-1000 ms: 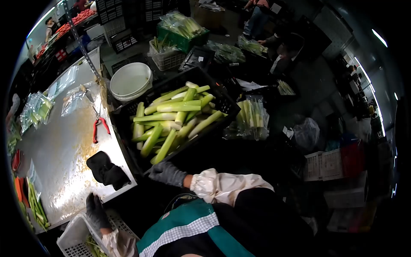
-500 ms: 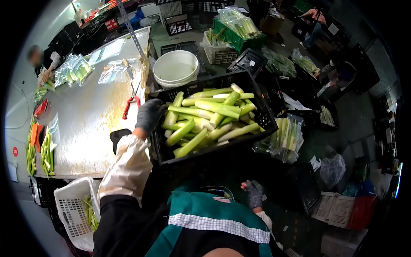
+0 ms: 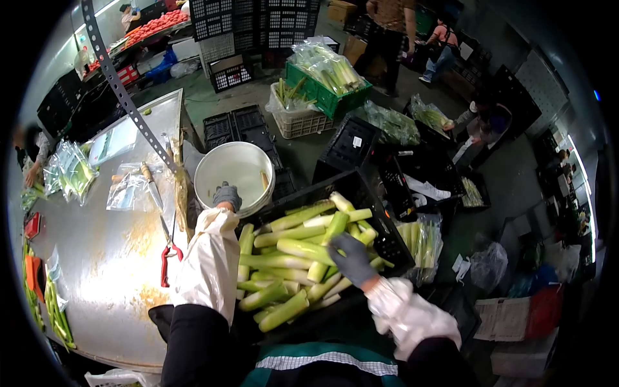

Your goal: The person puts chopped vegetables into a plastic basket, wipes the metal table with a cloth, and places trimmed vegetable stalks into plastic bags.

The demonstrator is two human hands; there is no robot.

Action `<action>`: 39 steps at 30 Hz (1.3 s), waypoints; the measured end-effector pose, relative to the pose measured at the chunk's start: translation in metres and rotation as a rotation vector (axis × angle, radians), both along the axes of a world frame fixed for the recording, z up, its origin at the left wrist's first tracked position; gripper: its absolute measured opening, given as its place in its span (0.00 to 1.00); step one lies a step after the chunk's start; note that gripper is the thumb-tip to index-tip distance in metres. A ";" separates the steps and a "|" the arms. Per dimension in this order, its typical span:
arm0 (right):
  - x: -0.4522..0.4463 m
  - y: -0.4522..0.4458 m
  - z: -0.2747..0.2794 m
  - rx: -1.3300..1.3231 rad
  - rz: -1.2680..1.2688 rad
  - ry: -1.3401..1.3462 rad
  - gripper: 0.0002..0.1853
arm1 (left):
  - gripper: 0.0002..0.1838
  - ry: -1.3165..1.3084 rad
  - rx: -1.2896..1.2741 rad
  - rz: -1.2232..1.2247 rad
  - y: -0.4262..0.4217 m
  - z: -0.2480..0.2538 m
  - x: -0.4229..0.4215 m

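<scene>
Thick pale green and white vegetable stalks (image 3: 274,261) fill a black plastic crate (image 3: 394,248) in front of me. My right hand (image 3: 353,259), in a dark grey glove, rests on the stalks at the crate's right side. Its fingers are stretched over them, with no firm grip visible. My left hand (image 3: 225,196), gloved the same way, is over the near rim of a white bucket (image 3: 205,164) behind the crate. Foreshortened, its fingers point forward with nothing visible in them. Inside the bucket, a small brownish piece (image 3: 264,179) lies against the wall.
A metal table (image 3: 122,258) on the left carries red-handled shears (image 3: 169,258), a knife (image 3: 153,187) and bagged vegetables (image 3: 71,171). A metal post (image 3: 122,90) crosses above it. Behind the bucket stand a green crate (image 3: 345,100) and black crates (image 3: 242,132). Co-workers (image 3: 483,126) are farther off.
My left hand has gone from the crate's left edge to the bucket. My right hand has come up from beside my body onto the stalks. The camera view has shifted; another person appears at the back.
</scene>
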State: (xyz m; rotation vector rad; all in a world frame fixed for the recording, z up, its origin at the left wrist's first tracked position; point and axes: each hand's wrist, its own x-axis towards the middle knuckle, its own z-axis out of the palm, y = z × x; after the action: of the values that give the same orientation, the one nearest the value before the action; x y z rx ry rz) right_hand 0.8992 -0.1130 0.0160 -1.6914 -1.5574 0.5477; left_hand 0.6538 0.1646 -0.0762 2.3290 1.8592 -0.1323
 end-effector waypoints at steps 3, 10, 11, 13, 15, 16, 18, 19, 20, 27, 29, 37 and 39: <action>-0.060 0.128 -0.004 0.298 0.244 -0.096 0.06 | 0.17 -0.029 -0.134 0.176 0.006 -0.019 -0.001; -0.143 0.283 -0.097 -0.442 0.499 -0.495 0.15 | 0.14 -0.071 -0.270 0.260 -0.014 -0.002 0.004; -0.135 0.294 -0.116 -0.560 0.573 -0.624 0.18 | 0.13 -0.124 -0.242 0.273 -0.015 -0.006 0.011; -0.113 0.314 -0.168 -0.743 0.614 -0.663 0.24 | 0.13 -0.227 -0.198 0.320 -0.007 -0.011 0.022; -0.114 0.318 -0.165 -0.667 0.677 -0.745 0.22 | 0.12 -0.333 -0.169 0.371 -0.001 -0.015 0.026; -0.122 0.299 -0.124 -0.402 0.571 -0.822 0.16 | 0.12 -0.373 -0.139 0.388 0.004 -0.018 0.027; -0.124 0.295 -0.110 0.002 0.414 -0.687 0.06 | 0.14 -0.337 0.007 0.335 -0.009 0.000 0.020; -0.122 0.291 -0.106 0.043 0.387 -0.689 0.06 | 0.16 -0.247 0.130 0.277 -0.025 0.024 0.015; -0.117 0.286 -0.105 0.040 0.329 -0.588 0.09 | 0.16 -0.247 0.139 0.302 -0.023 0.021 0.014; -0.060 0.226 -0.071 0.059 0.365 -0.368 0.18 | 0.24 -0.766 0.099 0.442 -0.048 0.061 0.023; -0.038 0.208 -0.069 0.239 0.465 -0.352 0.25 | 0.26 -0.622 0.116 0.422 -0.085 0.102 0.030; 0.007 0.092 0.070 -0.436 0.936 1.207 0.26 | 0.33 -0.469 0.136 0.309 -0.202 0.163 0.054; 0.016 0.062 0.088 -0.288 1.126 1.521 0.29 | 0.33 -0.437 0.169 0.322 -0.248 0.178 0.056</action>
State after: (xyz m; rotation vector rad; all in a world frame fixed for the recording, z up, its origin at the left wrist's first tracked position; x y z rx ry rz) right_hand 0.9151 -0.0510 0.1042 0.0116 -0.9904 2.0237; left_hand 0.7096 -0.0830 0.1021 1.9066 2.0280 0.5438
